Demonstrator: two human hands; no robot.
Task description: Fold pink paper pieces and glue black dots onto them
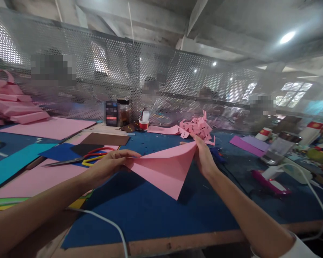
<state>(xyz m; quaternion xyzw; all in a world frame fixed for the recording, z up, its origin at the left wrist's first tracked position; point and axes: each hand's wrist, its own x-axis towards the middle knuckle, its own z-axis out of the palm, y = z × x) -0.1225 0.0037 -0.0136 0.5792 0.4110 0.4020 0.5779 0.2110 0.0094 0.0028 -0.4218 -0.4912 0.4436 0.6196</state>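
Note:
A folded pink paper sheet (165,166) is held up above the blue table (150,211), bent along a crease with one corner pointing down. My left hand (107,165) pinches its left end with the fingers closed. Its upper right corner is gripped by my right hand (203,156), fingers closed on the paper's edge. Both forearms reach in from the bottom of the view.
Red-handled scissors (88,154) lie left of my left hand on coloured sheets. A pile of pink paper cut-outs (196,127) sits behind the sheet. A glue gun (269,177) with a white cable lies right. Jars and a red cup (143,123) stand by the perforated metal screen (177,82).

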